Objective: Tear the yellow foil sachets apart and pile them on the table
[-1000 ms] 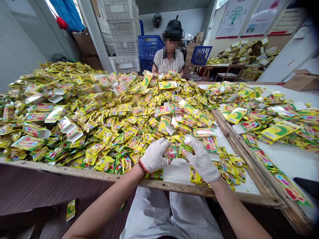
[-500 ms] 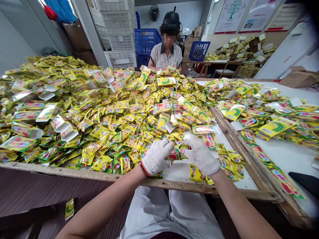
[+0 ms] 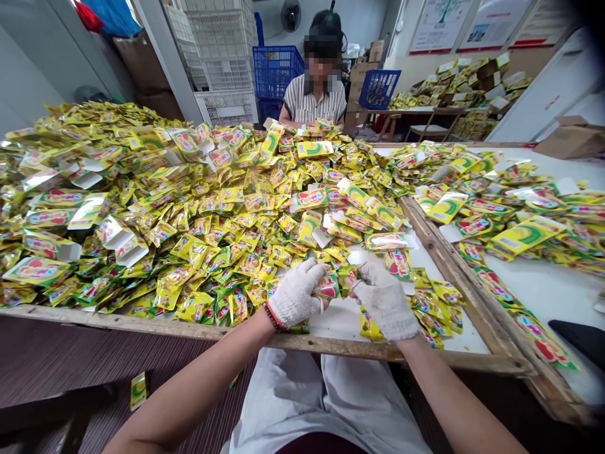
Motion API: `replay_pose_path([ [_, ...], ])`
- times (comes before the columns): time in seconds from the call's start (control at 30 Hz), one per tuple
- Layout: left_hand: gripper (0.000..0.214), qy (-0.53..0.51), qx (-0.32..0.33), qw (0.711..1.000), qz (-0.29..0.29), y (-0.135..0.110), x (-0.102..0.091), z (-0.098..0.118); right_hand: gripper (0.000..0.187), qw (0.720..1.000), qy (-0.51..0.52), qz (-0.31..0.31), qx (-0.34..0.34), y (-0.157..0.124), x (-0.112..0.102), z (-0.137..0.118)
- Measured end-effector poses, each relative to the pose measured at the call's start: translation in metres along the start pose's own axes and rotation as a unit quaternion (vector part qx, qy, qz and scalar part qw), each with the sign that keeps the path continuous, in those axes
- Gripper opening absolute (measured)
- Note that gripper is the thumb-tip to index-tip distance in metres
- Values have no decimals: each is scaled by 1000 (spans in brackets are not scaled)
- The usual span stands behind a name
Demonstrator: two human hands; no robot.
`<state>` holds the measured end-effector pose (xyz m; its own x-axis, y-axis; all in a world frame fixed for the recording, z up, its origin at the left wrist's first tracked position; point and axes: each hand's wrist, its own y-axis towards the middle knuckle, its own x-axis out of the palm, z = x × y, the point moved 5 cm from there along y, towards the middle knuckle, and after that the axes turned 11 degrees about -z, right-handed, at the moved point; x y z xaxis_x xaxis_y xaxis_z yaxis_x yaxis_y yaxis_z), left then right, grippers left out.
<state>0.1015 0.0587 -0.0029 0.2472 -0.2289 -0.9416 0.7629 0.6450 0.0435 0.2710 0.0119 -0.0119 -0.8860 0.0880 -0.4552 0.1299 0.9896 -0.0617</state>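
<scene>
My left hand (image 3: 302, 291), in a white knit glove, is closed around a small printed carton (image 3: 331, 285) with red and green on its face. Just right of it, my right hand (image 3: 385, 301), gloved too, pinches a small yellow-green sachet (image 3: 348, 276) by the carton's end. Whether the sachet touches the carton I cannot tell. Both hands are over the white tabletop (image 3: 333, 321) near its front edge. Loose yellow sachets (image 3: 437, 309) lie beside and under my right hand. A flat carton (image 3: 398, 265) rests just beyond it.
A large heap of sachets and cartons (image 3: 189, 208) covers the left and middle. A wooden rail (image 3: 439, 252) divides off more cartons (image 3: 524, 236) at right. A dark phone-like object (image 3: 576, 343) lies far right. Across the table sits a person (image 3: 316, 101) in a striped shirt.
My right hand has drawn slightly right, away from the carton, and the sachet in its fingers now shows. My left hand keeps hold of the carton in nearly the same place.
</scene>
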Motion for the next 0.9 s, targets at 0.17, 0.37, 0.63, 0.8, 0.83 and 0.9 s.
replay_pose_path([
  [0.17, 66, 91, 6, 995, -27, 2, -1, 6, 19, 989, 117, -66, 66, 0, -5, 9],
  [0.37, 67, 117, 6, 992, -50, 1, 1, 8, 26, 995, 75, -55, 46, -3, -9, 14],
  [0.63, 65, 74, 0, 997, -28, 2, -1, 8, 28, 997, -11, -60, 37, 1, -10, 6],
  [0.8, 64, 40, -16, 999, -17, 3, 0, 1, 38, 990, 121, 27, 62, -5, -7, 14],
  [0.83, 64, 28, -14, 999, -12, 3, 1, 0, 37, 992, 106, 29, 60, -6, -7, 15],
  [0.9, 63, 5, -12, 1000, -2, 2, 1, -1, 35, 998, 38, 20, 42, -7, -9, 14],
])
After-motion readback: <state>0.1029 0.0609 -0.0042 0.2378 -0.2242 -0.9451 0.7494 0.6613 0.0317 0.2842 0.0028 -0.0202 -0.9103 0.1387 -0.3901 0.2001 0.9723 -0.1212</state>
